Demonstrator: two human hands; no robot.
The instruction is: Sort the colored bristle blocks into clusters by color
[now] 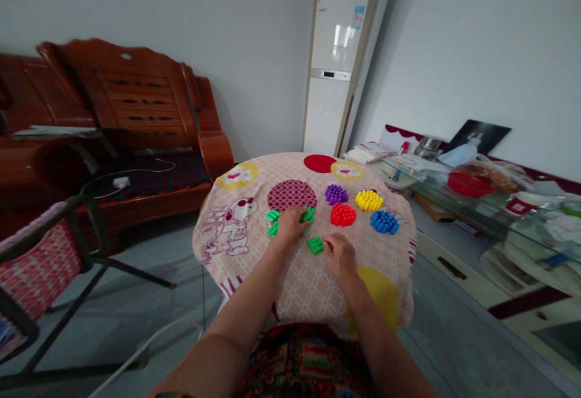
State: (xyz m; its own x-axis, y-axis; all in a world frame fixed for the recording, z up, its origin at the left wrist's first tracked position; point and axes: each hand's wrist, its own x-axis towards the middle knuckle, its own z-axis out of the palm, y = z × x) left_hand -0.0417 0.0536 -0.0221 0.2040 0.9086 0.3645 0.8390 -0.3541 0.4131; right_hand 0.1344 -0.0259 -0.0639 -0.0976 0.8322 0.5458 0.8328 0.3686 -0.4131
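Observation:
Small green stick-like pieces (pixel 273 216) lie in a loose group on the cloth-covered table (pixel 272 171). My left hand (pixel 290 227) reaches over this group with bent fingers. Its thumb and fingertips close around green pieces (pixel 308 214) at the group's right side. Nearer to me, a few green pieces (pixel 315 245) sit side by side in a small row. My right hand (pixel 340 256) rests just right of that row, its fingers pressed together at the row's end. Whatever is between those fingertips is too small to make out.
Neat clusters of purple pieces (pixel 336 193), red pieces (pixel 343 215), yellow pieces (pixel 369 200) and blue pieces (pixel 384 222) stand on the table's right half. A glass-topped cabinet (pixel 467 210) bearing clutter is at right. A folding chair (pixel 45 253) and wooden bench (pixel 140 101) are at left.

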